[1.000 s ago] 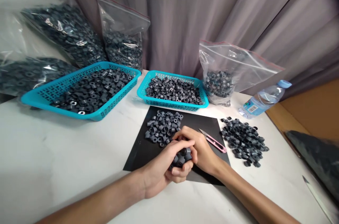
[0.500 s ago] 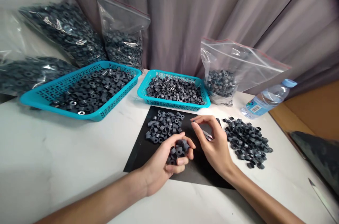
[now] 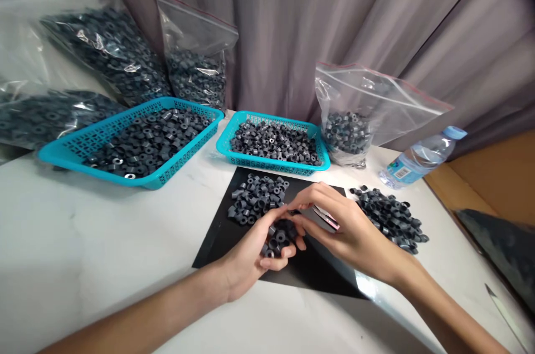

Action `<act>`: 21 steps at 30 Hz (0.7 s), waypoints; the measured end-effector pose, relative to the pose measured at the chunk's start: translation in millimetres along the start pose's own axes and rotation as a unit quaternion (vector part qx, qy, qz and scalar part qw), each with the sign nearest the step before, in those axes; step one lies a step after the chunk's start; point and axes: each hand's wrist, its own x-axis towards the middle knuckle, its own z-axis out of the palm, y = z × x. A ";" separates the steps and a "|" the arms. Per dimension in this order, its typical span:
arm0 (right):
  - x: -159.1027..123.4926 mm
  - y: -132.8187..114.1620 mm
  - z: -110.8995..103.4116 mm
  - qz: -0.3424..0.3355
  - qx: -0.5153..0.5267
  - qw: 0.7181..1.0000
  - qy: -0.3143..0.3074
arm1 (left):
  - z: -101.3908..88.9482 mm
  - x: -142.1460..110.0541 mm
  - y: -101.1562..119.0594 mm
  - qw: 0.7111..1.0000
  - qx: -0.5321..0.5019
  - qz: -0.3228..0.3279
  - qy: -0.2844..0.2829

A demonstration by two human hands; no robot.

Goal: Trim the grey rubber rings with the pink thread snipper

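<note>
My left hand is cupped, palm up, around a handful of dark grey short plastic tubes. Its fingers curl about them over the black mat. My right hand reaches in from the right, fingertips beside the left thumb and index finger. A small dark tube shows between its thumb and fingers, partly hidden. Pink-handled thread snips lie on the mat, seen through the gap of the right hand. A pile of loose tubes lies on the mat just beyond my left hand.
Another pile of dark rings lies to the right on the white table. Two blue baskets of tubes stand behind. Zip bags, a water bottle and a grey curtain are at the back.
My right hand was over my left, then drew away to the right with a small piece at its fingertips. It is now back at my left hand, which still holds the tubes.
</note>
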 end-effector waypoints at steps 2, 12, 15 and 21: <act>0.6 0.4 -1.7 0.012 0.023 0.999 -0.024 | 0.8 0.1 -0.3 1.000 0.009 0.005 0.005; 1.1 9.7 5.7 0.040 0.089 0.995 -0.035 | 0.9 -0.2 1.4 1.000 -0.007 0.000 -0.012; 2.4 11.8 6.3 0.033 0.106 0.993 -0.031 | 0.1 0.3 1.2 1.000 -0.005 -0.001 -0.014; 2.4 17.1 11.7 0.048 0.151 0.987 -0.023 | -1.7 0.4 0.5 1.000 0.007 -0.009 -0.008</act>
